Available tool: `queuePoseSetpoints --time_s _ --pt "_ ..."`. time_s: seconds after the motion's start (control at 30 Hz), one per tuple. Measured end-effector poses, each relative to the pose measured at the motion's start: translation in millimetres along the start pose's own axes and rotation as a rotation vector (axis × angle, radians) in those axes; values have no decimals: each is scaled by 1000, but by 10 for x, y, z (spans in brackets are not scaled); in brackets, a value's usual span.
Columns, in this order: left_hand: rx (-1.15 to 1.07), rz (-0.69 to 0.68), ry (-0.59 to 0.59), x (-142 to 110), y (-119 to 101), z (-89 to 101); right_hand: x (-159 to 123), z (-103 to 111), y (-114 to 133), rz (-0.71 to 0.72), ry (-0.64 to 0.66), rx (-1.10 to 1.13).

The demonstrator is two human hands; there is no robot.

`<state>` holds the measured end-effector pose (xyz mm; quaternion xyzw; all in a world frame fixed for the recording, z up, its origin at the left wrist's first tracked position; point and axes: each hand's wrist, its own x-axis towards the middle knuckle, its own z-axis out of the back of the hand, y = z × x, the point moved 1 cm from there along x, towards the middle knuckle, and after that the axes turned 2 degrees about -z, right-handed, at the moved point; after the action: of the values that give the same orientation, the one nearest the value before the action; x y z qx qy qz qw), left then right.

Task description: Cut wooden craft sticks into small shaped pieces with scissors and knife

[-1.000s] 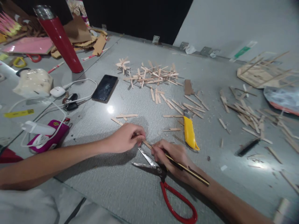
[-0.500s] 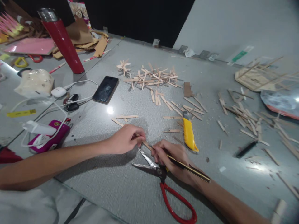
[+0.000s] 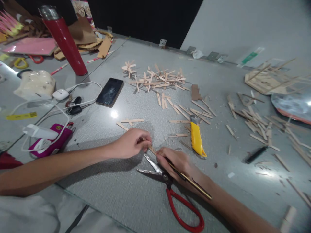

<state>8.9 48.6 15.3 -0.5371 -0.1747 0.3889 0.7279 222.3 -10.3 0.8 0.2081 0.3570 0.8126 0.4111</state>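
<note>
One pencil [image 3: 197,185] lower, one stick [image 3: 152,150]

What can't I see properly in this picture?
All in the head view:
- Part of the thin wooden stick: covered by the left hand's fingers.
- The tip of the black-and-gold rod: hidden by the right hand, so pen or pencil, I can't tell.
- The scissors' other handle: behind the right hand and arm.
- The wooden frame's far side: cut off by the right edge.
- Print on the yellow strip: too small and blurred.

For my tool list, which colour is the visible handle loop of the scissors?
The visible handle loop is red; it shows best in the head view.
</note>
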Motion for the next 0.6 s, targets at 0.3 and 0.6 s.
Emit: queuePoseSetpoints --time_s 0.3,0.6 --pt "16 -51 -7 2 1 10 25 -33 56 74 7 -103" --pt "21 -35 -5 3 -7 5 27 -28 71 73 -59 -77"
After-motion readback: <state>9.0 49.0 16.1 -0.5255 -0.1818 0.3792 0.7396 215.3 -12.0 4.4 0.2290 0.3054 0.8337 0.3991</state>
